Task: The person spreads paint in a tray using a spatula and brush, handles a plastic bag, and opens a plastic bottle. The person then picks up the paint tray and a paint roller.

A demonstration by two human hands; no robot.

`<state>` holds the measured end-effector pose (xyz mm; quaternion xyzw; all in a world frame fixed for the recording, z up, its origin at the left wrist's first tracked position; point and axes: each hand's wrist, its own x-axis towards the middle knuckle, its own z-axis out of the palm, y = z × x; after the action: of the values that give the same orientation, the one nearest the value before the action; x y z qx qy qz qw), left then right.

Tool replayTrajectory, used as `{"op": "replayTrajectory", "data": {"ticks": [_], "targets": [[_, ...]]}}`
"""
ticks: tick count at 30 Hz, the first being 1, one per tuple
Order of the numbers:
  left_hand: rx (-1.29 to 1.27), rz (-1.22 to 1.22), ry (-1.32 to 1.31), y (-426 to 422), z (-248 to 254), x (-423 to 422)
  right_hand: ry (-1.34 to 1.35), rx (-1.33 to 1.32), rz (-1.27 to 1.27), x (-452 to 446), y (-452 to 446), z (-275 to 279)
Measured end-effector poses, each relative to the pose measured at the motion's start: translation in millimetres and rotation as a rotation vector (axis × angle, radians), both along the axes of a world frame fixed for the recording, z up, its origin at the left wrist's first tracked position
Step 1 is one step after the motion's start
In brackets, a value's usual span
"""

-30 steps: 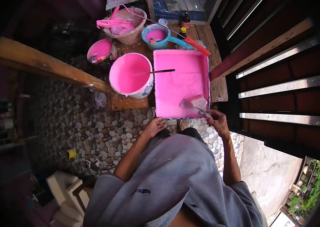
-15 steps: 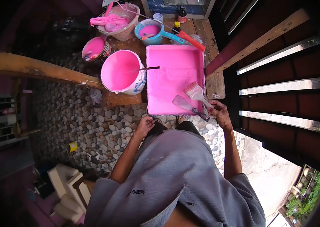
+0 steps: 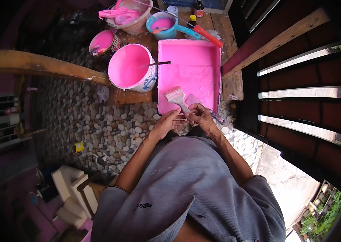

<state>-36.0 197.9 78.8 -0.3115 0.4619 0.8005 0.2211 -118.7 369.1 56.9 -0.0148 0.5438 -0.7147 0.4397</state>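
Observation:
A wide paintbrush, its bristles coated pink, is held by the handle in my right hand. My left hand is close beside the handle, fingers stretched out and apart; whether its fingertips touch the brush I cannot tell. Both hands are over the near edge of a square paint tray spread with pink paint. Lying at the tray's near right corner is a putty knife, its middle hidden behind my right hand.
Left of the tray stands a white bucket of pink paint with a stick in it. Behind are a blue dipper, a paint can, a basin and a red-handled roller frame. A wooden post slants at right.
My right hand has lifted the paintbrush off the tray's right side and carried it left to the middle. My left hand has come up toward the brush handle. The putty knife stays at the corner.

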Motion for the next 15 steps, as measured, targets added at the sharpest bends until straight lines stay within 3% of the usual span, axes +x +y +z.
{"op": "replayTrajectory", "data": {"ticks": [2, 6, 8, 12, 14, 15], "targets": [[0.150, 0.149, 0.057, 0.7, -15.8, -1.5, 0.002, 0.003, 0.039, 7.8, -10.2, 0.2], [-0.006, 0.143, 0.039, -9.1, -31.5, 16.0, 0.053, -0.039, 0.186, 6.7, -3.6, 6.1], [-0.004, 0.114, 0.024, -14.4, -24.9, 23.9, 0.476, 0.260, 0.223, 1.8, 13.8, 3.0], [-0.099, 0.075, 0.004, -26.0, -30.6, 43.6, 1.055, 0.686, 0.047, -7.9, 61.6, -19.2], [-0.258, 0.058, -0.013, -34.7, -39.1, 51.4, 1.209, 0.979, 0.076, -6.4, 84.0, -34.2], [-0.304, 0.066, 0.004, -39.5, -43.2, 54.3, 1.132, 0.992, 0.125, -6.8, 93.0, -37.3]]}}
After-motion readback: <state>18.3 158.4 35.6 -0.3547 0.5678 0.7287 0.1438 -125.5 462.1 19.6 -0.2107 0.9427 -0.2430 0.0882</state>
